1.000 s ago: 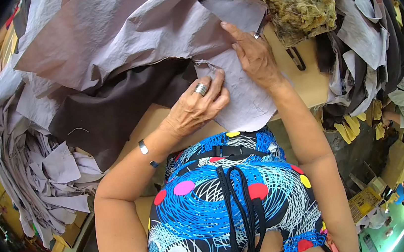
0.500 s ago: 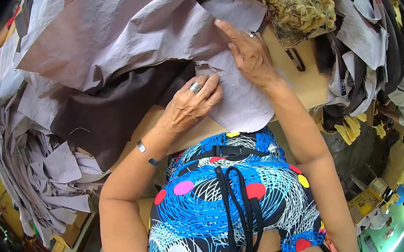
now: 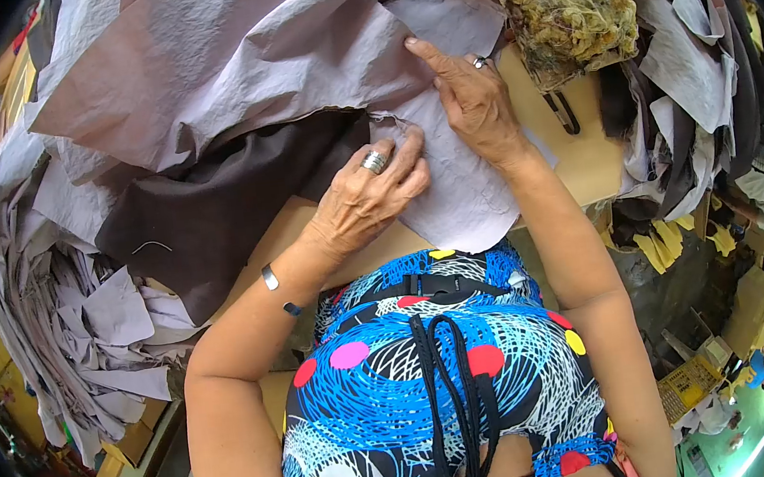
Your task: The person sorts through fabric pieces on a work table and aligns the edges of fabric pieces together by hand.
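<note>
Head view: a pale lilac-grey, soft sheet piece with a rounded near end (image 3: pixel 468 205) lies at the front of a tan tabletop (image 3: pixel 593 148), under both hands. The left hand (image 3: pixel 363 198) has its fingers bent and close together, their tips at the piece's ragged upper-left edge; whether they pinch it or only press on it, I cannot tell. The right hand (image 3: pixel 481 119) rests on the piece with its index finger stretched out and its thumb apart from it, clamped on nothing that shows.

To do this well, I'd keep the right hand's pressure flat and light, so that the sheet stays put without puckering, and work the left fingertips along the edge in short moves. The big creased lilac-grey sheet (image 3: pixel 286 61) just beyond could drag on it, so its weight is better kept slack.

Beside the left hand spreads a dark brown smooth sheet (image 3: pixel 219 210). Beyond the right hand sits a squarish, see-through-looking holder (image 3: pixel 574 19) with matted yellow-brown fibres in it, and near it a slim black tool (image 3: pixel 563 112). Farther off, low on the right, a yellow crate (image 3: pixel 691 387) stands; its contents are too small to name. A brown cardboard box (image 3: pixel 138 440) is at lower left, its inside hidden.
</note>
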The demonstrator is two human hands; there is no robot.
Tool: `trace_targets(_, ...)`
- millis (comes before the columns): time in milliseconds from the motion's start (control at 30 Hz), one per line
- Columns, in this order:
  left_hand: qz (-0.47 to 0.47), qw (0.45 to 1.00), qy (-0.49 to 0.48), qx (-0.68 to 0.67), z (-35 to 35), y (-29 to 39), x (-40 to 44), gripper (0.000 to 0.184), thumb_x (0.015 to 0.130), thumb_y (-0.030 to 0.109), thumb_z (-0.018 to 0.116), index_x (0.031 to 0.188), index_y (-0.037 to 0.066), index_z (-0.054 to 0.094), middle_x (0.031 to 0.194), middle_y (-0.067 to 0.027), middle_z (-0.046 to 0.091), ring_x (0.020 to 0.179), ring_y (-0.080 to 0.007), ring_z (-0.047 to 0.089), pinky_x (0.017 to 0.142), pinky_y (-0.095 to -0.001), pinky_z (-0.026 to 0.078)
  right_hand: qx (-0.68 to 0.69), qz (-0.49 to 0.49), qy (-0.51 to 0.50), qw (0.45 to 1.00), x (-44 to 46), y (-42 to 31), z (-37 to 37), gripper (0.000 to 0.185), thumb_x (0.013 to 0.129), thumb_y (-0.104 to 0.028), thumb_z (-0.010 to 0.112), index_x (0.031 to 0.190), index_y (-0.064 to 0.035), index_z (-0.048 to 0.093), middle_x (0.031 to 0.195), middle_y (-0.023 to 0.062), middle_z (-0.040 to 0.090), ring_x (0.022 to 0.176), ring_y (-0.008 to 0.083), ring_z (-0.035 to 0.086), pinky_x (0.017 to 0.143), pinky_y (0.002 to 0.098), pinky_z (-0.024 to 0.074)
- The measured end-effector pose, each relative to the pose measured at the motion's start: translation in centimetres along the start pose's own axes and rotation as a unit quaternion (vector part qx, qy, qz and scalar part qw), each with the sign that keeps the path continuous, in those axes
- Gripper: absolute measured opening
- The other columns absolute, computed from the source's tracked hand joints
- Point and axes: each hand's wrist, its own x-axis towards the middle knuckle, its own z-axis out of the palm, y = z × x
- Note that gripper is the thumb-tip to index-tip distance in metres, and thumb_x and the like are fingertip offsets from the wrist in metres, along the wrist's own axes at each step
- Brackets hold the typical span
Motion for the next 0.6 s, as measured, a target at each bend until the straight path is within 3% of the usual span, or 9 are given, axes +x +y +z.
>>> trace_targets(100,0.024,1.000,-0.002,0.008,0.0,0.1,0.2,0.028,0.073,0.013,0.055,0.099,0.007,0.049,0.126,-0.0109,0.052,0.094,-0.0218,0.058,0.076,-0.0278,0.051,-0.004,0.000,-0.002,1.000,-0.1,0.1,0.1,0.054,0.077,0.005,0.051,0.128,-0.0144,0.052,0.079,0.0096,0.060,0.070,0.0280,0.055,0.069,0.0394,0.0425)
trace_targets(300,-0.023,0.999,0.040,-0.021,0.5,-0.1,-0.4,0.026,0.072,0.010,0.054,0.097,0.006,0.049,0.124,-0.0134,0.053,0.096,-0.0218,0.058,0.076,-0.0283,0.051,0.008,0.031,0.012,0.999,0.8,-1.2,-0.4,0.057,0.077,0.004,0.052,0.130,-0.0166,0.050,0.078,0.0096,0.060,0.070,0.0288,0.056,0.069,0.0398,0.0426)
trace_targets(600,-0.044,0.998,-0.006,0.046,0.0,0.6,0.2,0.026,0.072,0.012,0.054,0.097,0.007,0.050,0.123,-0.0119,0.053,0.091,-0.0208,0.058,0.074,-0.0275,0.051,0.031,0.020,-0.013,0.999,0.3,-0.1,0.2,0.061,0.077,0.004,0.054,0.133,-0.0189,0.047,0.083,0.0109,0.062,0.075,0.0290,0.059,0.069,0.0400,0.0438)
